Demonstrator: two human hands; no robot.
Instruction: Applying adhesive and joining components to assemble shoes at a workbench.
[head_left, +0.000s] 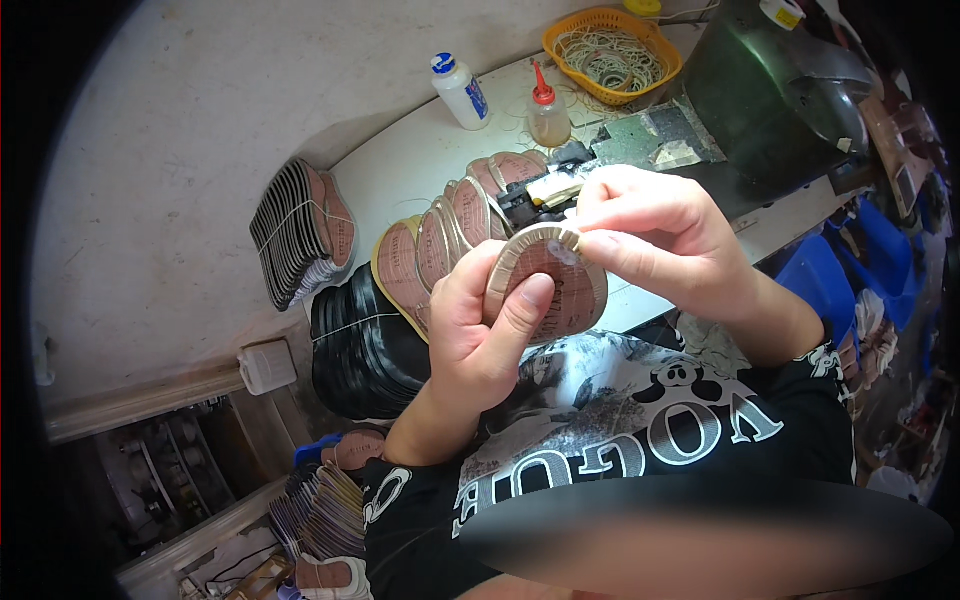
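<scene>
Well, the brown insole (575, 305) is up in the air in front of the person's chest, near the edge of the white surface (400, 165), its pale, pleated rim (512, 262) turned into view. The left grip (478, 335) is closed around its left side, thumb pressed flat on the brown face and fingers out of sight behind. The right grip (675, 240) pinches the edge at the upper right, though from here the fingertips hide just what part of the rim lies between them. I'd judge the piece light, firm through the middle yet springy enough to bow under a hard squeeze, and not very slippery. The pleats look like the delicate part: dragging at them might lift or crease a fold. The safest hold, to my eye, is the broad face, thumb in front and fingers behind, leaving the rim free for a light fingertip pinch.
</scene>
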